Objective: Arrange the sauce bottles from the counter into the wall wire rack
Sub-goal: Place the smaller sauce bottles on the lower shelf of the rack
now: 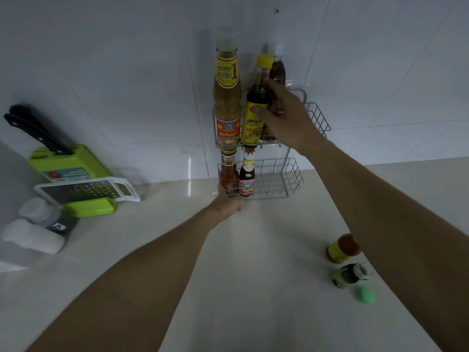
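A grey wire rack (318, 120) with two baskets hangs on the tiled wall. Its upper basket holds a tall tan sauce bottle (226, 97), a dark yellow-capped bottle (255, 97) and a brown white-capped bottle (278, 68). My right hand (289, 118) is closed around the white-capped bottle, with the thumb lying across the yellow label beside it. The lower basket (279, 184) holds a red chili sauce bottle (228, 176) and a dark red-capped bottle (246, 177). My left hand (228, 204) grips that basket's front left corner. Two bottles stand on the counter: an orange one (342, 247) and a dark green-labelled one (351, 275).
A loose green cap (365, 295) lies beside the counter bottles. At the left stand a green knife block (68, 161) with black handles, a white grater (88, 190) on a green box, and white-lidded containers (38, 224). The pale counter (253, 262) runs to the wall.
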Action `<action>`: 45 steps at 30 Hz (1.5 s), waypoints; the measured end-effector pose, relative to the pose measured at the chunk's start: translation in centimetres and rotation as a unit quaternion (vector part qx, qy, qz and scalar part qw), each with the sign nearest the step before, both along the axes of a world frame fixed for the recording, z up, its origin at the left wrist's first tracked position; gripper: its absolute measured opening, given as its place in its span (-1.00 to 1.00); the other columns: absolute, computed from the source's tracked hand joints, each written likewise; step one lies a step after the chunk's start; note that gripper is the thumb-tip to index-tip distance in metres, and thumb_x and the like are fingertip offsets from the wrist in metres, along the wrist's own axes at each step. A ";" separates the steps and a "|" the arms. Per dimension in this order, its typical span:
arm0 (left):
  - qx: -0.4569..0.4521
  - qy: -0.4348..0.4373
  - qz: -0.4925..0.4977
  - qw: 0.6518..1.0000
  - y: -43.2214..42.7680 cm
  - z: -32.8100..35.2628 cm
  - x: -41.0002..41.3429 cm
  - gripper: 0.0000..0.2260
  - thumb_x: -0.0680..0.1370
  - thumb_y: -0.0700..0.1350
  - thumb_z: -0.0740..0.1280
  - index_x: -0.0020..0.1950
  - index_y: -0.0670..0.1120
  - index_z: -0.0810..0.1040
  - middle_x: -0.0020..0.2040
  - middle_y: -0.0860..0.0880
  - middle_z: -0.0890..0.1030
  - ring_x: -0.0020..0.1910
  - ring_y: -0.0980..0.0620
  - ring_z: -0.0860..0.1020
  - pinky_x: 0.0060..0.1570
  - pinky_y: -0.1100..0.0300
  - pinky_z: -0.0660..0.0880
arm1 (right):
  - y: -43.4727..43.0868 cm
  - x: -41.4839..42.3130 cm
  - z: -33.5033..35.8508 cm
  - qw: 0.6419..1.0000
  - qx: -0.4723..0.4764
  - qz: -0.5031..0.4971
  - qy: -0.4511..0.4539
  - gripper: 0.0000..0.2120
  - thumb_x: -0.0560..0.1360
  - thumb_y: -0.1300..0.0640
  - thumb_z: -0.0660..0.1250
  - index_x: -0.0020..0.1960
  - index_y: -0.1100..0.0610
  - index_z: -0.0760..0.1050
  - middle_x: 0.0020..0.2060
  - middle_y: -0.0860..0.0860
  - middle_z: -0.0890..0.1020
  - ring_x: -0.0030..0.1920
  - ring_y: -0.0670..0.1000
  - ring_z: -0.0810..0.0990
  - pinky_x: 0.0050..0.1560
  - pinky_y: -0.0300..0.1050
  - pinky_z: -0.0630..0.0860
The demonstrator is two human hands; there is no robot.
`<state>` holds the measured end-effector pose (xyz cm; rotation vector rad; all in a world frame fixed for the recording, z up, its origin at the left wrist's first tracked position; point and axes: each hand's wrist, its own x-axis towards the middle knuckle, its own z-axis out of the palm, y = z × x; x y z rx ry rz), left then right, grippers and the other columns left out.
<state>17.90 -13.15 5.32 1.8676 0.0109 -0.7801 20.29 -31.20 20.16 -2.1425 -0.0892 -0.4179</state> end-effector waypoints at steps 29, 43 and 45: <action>0.008 -0.003 -0.016 1.000 0.4 0.8 -0.3 -0.18 0.46 -0.41 0.26 0.59 -0.06 -0.09 0.19 -0.01 0.34 0.17 0.01 0.34 -0.22 0.33 0.34 | -4.9 2.1 0.7 0.950 0.239 0.076 0.187 -0.39 0.43 0.50 0.38 0.41 0.15 0.41 0.16 0.15 0.63 0.18 0.16 0.64 0.12 0.19 0.62; 0.003 -0.004 -0.011 1.000 0.5 0.7 -0.5 -0.24 0.45 -0.40 0.27 0.55 -0.06 0.01 0.19 -0.03 0.37 0.15 -0.01 0.37 -0.21 0.31 0.37 | -5.3 2.4 1.2 0.943 0.204 0.132 0.226 -0.48 0.38 0.39 0.43 0.31 0.22 0.47 0.26 0.22 0.59 0.28 0.18 0.57 0.24 0.04 0.56; 0.002 -0.004 -0.013 1.000 0.5 0.8 -0.4 -0.24 0.46 -0.40 0.27 0.56 -0.06 0.00 0.20 -0.03 0.37 0.15 -0.01 0.37 -0.21 0.31 0.36 | -5.2 2.6 1.1 0.937 0.231 0.133 0.225 -0.44 0.32 0.31 0.46 0.32 0.20 0.47 0.29 0.21 0.58 0.31 0.16 0.56 0.33 0.11 0.50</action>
